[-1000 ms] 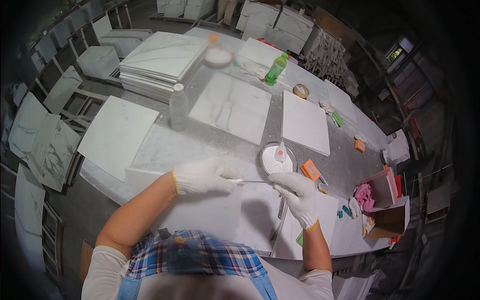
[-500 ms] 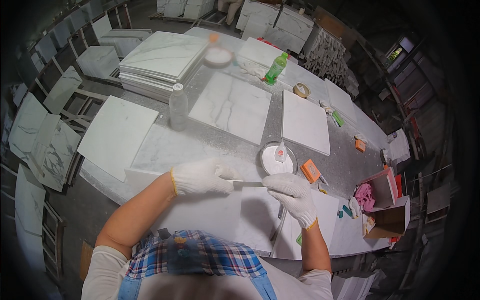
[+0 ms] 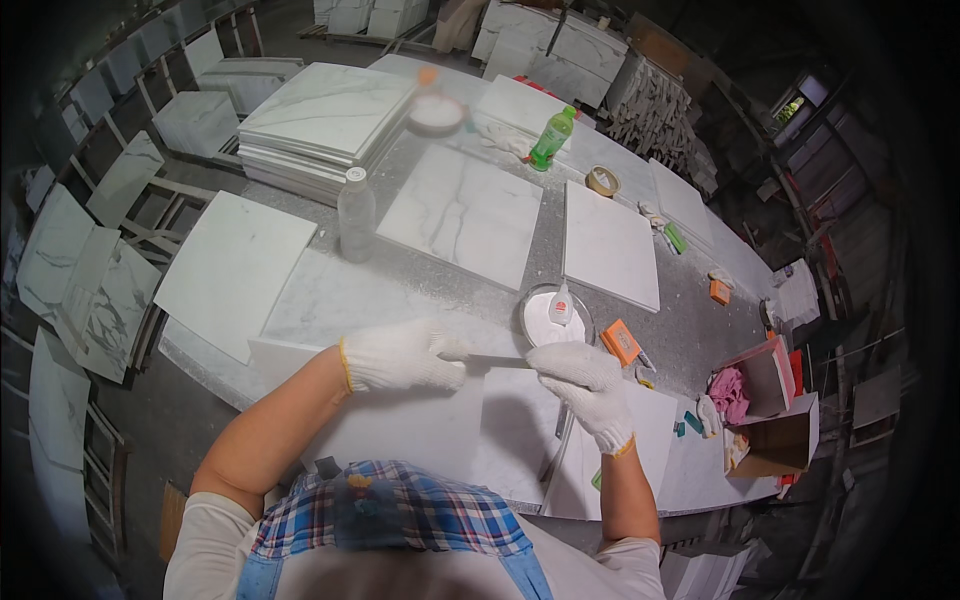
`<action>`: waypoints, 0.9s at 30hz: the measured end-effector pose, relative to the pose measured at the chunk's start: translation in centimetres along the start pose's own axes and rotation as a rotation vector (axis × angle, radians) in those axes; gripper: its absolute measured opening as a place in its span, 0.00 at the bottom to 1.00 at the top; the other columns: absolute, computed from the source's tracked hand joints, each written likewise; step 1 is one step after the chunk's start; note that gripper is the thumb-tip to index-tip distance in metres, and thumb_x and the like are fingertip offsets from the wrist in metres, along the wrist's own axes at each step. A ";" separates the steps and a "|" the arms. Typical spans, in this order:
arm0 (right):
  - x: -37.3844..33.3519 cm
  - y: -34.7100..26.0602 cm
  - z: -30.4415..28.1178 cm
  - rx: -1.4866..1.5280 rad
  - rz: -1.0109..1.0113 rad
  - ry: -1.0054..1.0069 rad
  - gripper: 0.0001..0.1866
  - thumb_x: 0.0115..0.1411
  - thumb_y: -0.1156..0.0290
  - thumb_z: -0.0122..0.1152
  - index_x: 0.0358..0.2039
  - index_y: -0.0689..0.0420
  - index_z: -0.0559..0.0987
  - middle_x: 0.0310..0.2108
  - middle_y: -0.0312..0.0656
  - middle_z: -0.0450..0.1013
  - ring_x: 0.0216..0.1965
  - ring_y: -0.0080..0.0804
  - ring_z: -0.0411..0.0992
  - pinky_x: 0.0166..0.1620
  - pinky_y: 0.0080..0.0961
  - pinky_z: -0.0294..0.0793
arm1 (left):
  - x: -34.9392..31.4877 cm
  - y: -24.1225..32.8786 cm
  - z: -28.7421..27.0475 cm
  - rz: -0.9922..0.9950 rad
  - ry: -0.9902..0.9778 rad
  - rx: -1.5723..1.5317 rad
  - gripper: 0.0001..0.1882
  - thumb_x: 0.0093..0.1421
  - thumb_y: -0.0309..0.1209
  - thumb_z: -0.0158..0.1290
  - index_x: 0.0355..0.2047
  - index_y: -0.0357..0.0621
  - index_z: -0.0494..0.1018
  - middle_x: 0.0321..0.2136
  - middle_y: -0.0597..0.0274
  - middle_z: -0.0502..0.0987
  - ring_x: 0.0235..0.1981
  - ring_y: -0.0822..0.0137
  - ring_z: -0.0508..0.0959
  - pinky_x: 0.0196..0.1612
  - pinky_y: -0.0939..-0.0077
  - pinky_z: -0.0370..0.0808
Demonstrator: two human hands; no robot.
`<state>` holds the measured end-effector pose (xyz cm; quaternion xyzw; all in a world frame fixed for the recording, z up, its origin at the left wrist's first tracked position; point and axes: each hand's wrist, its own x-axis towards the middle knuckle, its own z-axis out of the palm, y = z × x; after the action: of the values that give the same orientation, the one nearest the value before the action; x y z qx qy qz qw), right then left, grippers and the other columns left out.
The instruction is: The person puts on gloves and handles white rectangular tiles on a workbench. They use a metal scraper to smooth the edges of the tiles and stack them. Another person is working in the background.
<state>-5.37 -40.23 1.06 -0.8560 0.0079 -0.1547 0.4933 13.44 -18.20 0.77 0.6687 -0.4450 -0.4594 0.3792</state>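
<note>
My left hand [image 3: 405, 355], in a white knit glove with a yellow cuff, pinches one end of a thin grey strip [image 3: 497, 361]. The other end sits in the closed fingers of my right hand [image 3: 583, 385], gloved alike. Seen nearly edge-on, the strip spans the gap between both hands; its exact kind is not clear. Under them lies a white marble slab [image 3: 400, 430] at the table's near edge. Just beyond my right hand stands a round dish of white powder or paste [image 3: 541, 333], with a small white squeeze bottle [image 3: 561, 303] lying in it.
An orange box [image 3: 620, 343] lies right of the dish. Farther off stand a clear bottle [image 3: 356, 215], a green bottle [image 3: 553, 138], a tape roll [image 3: 603, 180] and a slab stack [image 3: 320, 115]. An open carton [image 3: 785, 445] and pink cloth [image 3: 731, 392] are at right.
The strip has tilted slightly and its left end has risen a little. Both hands stay in almost the same place and still hold it.
</note>
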 end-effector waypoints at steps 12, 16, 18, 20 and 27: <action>0.3 0.5 0.3 -0.051 -0.048 -0.106 0.12 0.52 0.78 0.70 0.39 0.60 0.86 0.40 0.42 0.82 0.44 0.36 0.79 0.49 0.29 0.77 | -0.1 0.1 -0.2 0.109 0.006 0.015 0.23 0.53 0.35 0.59 0.49 0.38 0.78 0.30 0.58 0.80 0.32 0.70 0.75 0.39 0.74 0.74; 0.4 0.4 0.3 -0.085 -0.075 -0.133 0.12 0.53 0.77 0.70 0.39 0.60 0.86 0.40 0.42 0.82 0.45 0.37 0.79 0.50 0.30 0.77 | 0.1 -0.3 0.0 0.162 0.030 0.034 0.24 0.53 0.35 0.59 0.49 0.38 0.78 0.32 0.58 0.81 0.33 0.69 0.76 0.41 0.73 0.75; 0.5 0.4 0.3 -0.110 -0.103 -0.145 0.12 0.53 0.77 0.70 0.40 0.60 0.86 0.41 0.41 0.82 0.45 0.37 0.79 0.50 0.30 0.77 | 0.2 -0.4 -0.1 0.113 -0.018 -0.033 0.24 0.53 0.35 0.60 0.49 0.37 0.78 0.32 0.57 0.80 0.33 0.68 0.76 0.41 0.72 0.74; 0.5 0.4 0.3 -0.068 -0.110 -0.117 0.12 0.52 0.76 0.70 0.39 0.60 0.86 0.41 0.41 0.82 0.45 0.37 0.79 0.50 0.30 0.77 | 0.2 -0.5 -0.1 0.096 -0.012 -0.006 0.24 0.53 0.35 0.59 0.50 0.38 0.78 0.30 0.57 0.79 0.32 0.68 0.75 0.40 0.71 0.74; 0.9 0.1 0.2 -0.103 -0.060 -0.141 0.11 0.56 0.75 0.66 0.41 0.60 0.85 0.41 0.43 0.82 0.45 0.38 0.79 0.51 0.29 0.76 | 0.1 -0.1 -0.1 0.224 0.025 0.087 0.24 0.54 0.34 0.59 0.51 0.41 0.78 0.26 0.59 0.76 0.29 0.69 0.72 0.37 0.71 0.73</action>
<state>-4.49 -40.31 1.08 -0.8889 -0.0447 -0.1083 0.4430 13.59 -18.22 0.69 0.6362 -0.5318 -0.3860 0.4044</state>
